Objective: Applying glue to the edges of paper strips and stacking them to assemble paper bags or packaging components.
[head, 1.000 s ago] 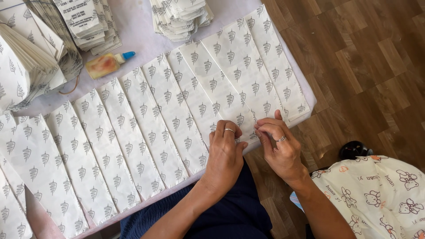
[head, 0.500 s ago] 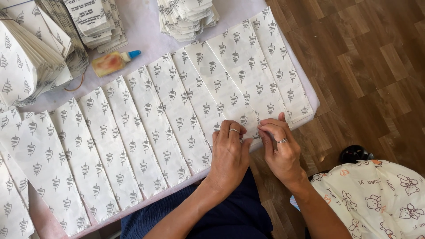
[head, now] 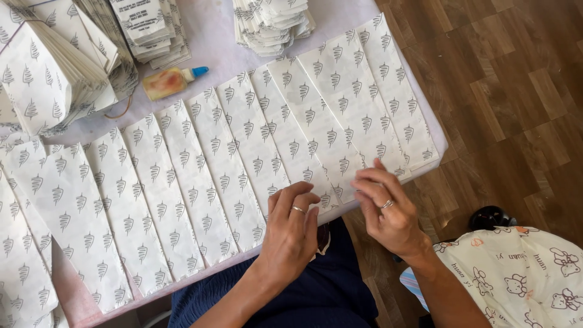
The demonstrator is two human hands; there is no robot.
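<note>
Several long white paper bags (head: pixel 243 152) printed with grey leaf marks lie overlapping in a fanned row across the table. My left hand (head: pixel 291 234), a ring on one finger, rests at the near edge with fingertips on the bottom end of one bag. My right hand (head: pixel 388 209), also ringed, pinches the bottom end of a bag (head: pixel 340 176) near the right of the row. Both hands work at the table's front edge.
A small glue bottle with a blue cap (head: pixel 173 82) lies behind the row. Stacks of folded paper bags (head: pixel 54 73) stand at the back left and further stacks (head: pixel 273 21) at the back centre. Wooden floor (head: pixel 510 91) lies to the right; a printed cloth (head: pixel 522 273) at lower right.
The view has drifted slightly, so the bags sit lower and more to the right. Both hands have stayed at the front edge, fingers shifting on the bag ends.
</note>
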